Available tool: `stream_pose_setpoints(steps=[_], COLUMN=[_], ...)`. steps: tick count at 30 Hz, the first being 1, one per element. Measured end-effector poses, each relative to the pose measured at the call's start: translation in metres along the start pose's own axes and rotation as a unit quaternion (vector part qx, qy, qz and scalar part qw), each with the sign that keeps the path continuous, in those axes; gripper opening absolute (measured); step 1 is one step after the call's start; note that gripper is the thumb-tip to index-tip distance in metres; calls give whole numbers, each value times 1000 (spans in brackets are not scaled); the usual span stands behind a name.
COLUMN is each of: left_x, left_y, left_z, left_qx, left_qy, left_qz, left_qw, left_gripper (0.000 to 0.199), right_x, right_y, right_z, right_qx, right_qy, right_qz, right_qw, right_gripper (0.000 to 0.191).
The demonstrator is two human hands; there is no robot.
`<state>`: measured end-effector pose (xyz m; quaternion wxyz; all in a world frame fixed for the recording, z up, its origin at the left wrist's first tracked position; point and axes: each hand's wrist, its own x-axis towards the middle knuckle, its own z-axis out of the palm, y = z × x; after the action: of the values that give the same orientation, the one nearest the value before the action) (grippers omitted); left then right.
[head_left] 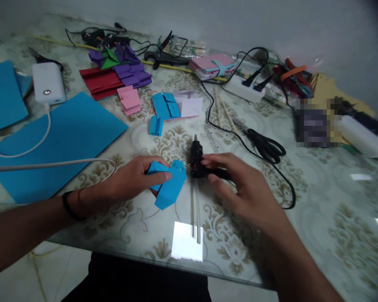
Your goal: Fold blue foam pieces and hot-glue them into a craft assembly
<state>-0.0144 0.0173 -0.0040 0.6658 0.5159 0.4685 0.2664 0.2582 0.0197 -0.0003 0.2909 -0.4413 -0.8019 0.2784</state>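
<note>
My left hand (141, 176) pinches a folded blue paper piece (173, 184) between thumb and fingers, above the near middle of the table. A glossy patch, which looks like clear glue, shows at its upper end. Just right of it is a black hot glue gun (196, 157), its nozzle pointing away from me and a clear glue stick (198, 214) trailing toward me. The fingers and thumb of my right hand (239, 180) close around the gun's handle, which is partly hidden by them.
Large blue sheets (59, 142) lie at left under a white power bank (48, 82) and its cable. Folded blue pieces (166, 105), pink paper (129, 100) and purple paper (132, 74) sit farther back. Black-handled scissors (266, 144) and a power strip (244, 88) are right, among cords.
</note>
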Motion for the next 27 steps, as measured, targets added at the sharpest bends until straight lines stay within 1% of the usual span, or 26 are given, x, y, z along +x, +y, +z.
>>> stream_pose_setpoints(steps=[2, 4, 6, 8, 13, 20, 24, 27], left_x=[-2, -3, -3, -4, -4, -5, -4, -3], left_y=[0, 0, 0, 0, 4, 5, 5, 6], left_z=[0, 0, 0, 0, 1, 0, 0, 1], left_qx=[5, 8, 7, 0, -10, -20, -30, -32], left_qy=[-33, -62, -82, -92, -96, -94, -89, -83], left_qz=[-11, -16, -16, -22, -37, -42, -39, -47], left_qw=[999, 998, 997, 995, 995, 995, 995, 995], left_gripper=[19, 19, 20, 21, 19, 17, 17, 18], right_x=[-2, -3, -4, -4, -5, -2, -4, -4], right_y=[-11, -18, -21, -21, -21, -24, -25, -26], right_z=[9, 16, 21, 24, 23, 21, 21, 20], right_qx=[99, 172, 214, 232, 227, 148, 118, 124], right_qy=[-38, -74, -95, -100, -103, -101, -97, -87], right_qz=[22, 35, 43, 47, 17, -43, -45, -47], right_qw=[994, 982, 971, 966, 968, 983, 987, 987], right_gripper=[36, 38, 38, 37, 36, 41, 46, 49])
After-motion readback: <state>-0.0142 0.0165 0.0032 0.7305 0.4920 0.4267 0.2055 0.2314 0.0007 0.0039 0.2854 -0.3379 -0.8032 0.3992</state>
